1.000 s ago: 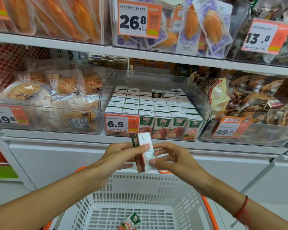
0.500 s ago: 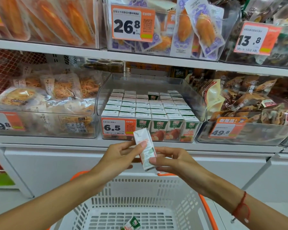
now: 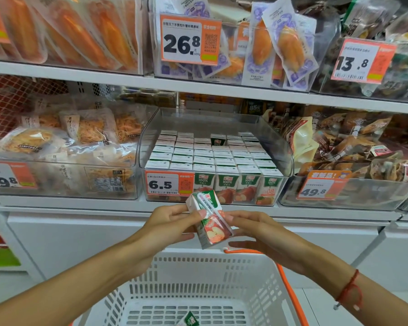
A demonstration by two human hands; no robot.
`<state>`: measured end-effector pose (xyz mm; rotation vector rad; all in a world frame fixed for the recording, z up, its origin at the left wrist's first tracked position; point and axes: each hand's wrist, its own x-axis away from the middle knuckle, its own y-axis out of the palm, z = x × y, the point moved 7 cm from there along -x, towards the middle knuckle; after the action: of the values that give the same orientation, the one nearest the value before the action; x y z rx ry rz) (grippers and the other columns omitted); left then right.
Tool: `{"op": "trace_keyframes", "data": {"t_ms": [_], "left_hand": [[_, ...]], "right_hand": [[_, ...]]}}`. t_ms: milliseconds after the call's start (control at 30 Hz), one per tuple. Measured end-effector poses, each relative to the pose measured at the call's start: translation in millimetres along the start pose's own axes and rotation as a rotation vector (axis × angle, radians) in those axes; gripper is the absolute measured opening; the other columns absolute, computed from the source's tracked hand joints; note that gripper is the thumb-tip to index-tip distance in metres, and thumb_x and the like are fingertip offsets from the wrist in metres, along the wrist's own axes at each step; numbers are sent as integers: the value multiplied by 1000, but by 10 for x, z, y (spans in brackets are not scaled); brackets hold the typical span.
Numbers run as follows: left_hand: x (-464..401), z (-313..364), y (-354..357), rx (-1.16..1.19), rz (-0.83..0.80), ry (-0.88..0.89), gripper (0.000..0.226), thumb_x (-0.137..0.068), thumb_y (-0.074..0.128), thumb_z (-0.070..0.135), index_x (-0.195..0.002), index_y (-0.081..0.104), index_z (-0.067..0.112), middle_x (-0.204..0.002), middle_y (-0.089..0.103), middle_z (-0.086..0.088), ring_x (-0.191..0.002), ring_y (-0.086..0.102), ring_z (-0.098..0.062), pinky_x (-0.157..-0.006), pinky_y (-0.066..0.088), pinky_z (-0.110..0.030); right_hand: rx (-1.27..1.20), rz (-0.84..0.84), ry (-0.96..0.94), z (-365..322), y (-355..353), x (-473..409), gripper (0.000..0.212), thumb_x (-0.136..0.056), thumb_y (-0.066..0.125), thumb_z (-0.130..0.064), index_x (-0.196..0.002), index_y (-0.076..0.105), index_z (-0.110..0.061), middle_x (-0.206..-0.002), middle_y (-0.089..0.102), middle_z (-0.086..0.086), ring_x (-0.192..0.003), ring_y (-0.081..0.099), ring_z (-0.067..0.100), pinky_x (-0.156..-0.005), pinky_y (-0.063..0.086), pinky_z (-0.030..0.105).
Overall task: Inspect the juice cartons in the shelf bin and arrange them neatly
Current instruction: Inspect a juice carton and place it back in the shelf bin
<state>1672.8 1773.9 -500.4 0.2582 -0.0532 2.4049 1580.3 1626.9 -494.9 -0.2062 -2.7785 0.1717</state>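
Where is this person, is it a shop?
Most likely a grocery shop: shelf bins carry price tags, packaged snacks fill the shelves, and a white shopping basket sits below.

Upper shelf price tags: "26.8" (image 3: 190, 39), "13.8" (image 3: 360, 61). Lower shelf tags: "59.8" (image 3: 8, 176), "6.5" on juice bin tag (image 3: 169, 183), "49.8" (image 3: 320, 188). Front-row cartons (image 3: 226, 184): "100%". Dark pkg behind bin (image 3: 254, 107): "85%".

Left hand (image 3: 172, 222) and right hand (image 3: 257, 229) hold a juice carton (image 3: 211, 222).
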Motion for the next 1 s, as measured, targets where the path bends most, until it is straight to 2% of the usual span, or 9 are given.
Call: {"op": "trace_keyframes", "data": {"t_ms": [133, 200, 267, 367, 467, 600, 733, 833, 1000], "left_hand": [[-10, -6, 27, 79, -30, -44, 25, -87, 68, 30, -112, 63, 26, -89, 77, 9, -81, 73, -3, -58, 53, -10], [5, -60, 23, 119, -14, -103, 30, -87, 69, 29, -114, 60, 21, -89, 77, 4, -78, 73, -5, -53, 52, -11], [-6, -127, 17, 121, -8, -140, 34, -88, 68, 30, -117, 59, 16, -98, 77, -2, -84, 74, -10, -61, 57, -15], [-21, -168, 60, 85, -54, -143, 34, -89, 65, 39, -117, 64, 18, -106, 75, 2, -95, 73, -12, -85, 57, -26], [-13, -138, 126, 31, -30, -97, 37, -82, 70, 45, -112, 67, 23, -99, 77, 5, -91, 73, -11, -87, 56, -26], [37, -17, 89, 0, 99, 29, 34, -77, 79, 33, -108, 68, 22, -88, 78, 3, -80, 74, -6, -61, 53, -11], [67, 218, 22, -119, 61, 263, 52, -68, 86, 24, -114, 63, 31, -109, 73, 9, -93, 70, -2, -72, 53, -11], [107, 356, 11, -317, 73, 449, 63, -63, 89, 28, -116, 56, 40, -115, 67, 22, -106, 62, 7, -87, 47, -7], [267, 462, 46, -525, 173, 722, 62, -67, 88, 31, -116, 51, 42, -116, 63, 28, -114, 58, 0, -90, 47, -10]], "right_hand": [[-61, -47, 21, 47, 7, -12, 32, -86, 66, -38, -106, 76, -15, -109, 74, 6, -109, 66, 21, -102, 50, 35], [-40, 0, 11, 51, 6, -15, 31, -85, 68, -38, -106, 76, -16, -104, 75, 4, -104, 69, 17, -93, 53, 26], [-20, 76, -5, 56, 8, -18, 28, -83, 72, -37, -103, 76, -18, -97, 77, 2, -97, 71, 14, -85, 55, 22], [105, 262, -53, 47, -28, -4, 23, -80, 77, -36, -99, 73, -23, -93, 75, 0, -91, 71, 15, -90, 56, 35], [212, 367, -135, 0, 44, 39, 30, -75, 82, -36, -101, 69, -24, -94, 71, -1, -80, 72, 17, -84, 57, 44], [256, 370, -265, -89, 110, 70, 40, -67, 88, -29, -99, 65, -22, -90, 69, -4, -77, 67, 18, -72, 59, 39], [165, 188, -379, -241, 75, 104, 35, -81, 77, -14, -113, 63, -20, -105, 71, -2, -93, 69, 16, -85, 57, 27], [126, 110, -513, -387, 50, 207, 41, -84, 71, -20, -124, 61, -25, -117, 69, -9, -109, 66, 11, -93, 52, 23], [100, 142, -662, -470, 61, 296, 33, -81, 73, -27, -113, 69, -25, -116, 70, -10, -112, 64, 12, -94, 52, 25]]}}
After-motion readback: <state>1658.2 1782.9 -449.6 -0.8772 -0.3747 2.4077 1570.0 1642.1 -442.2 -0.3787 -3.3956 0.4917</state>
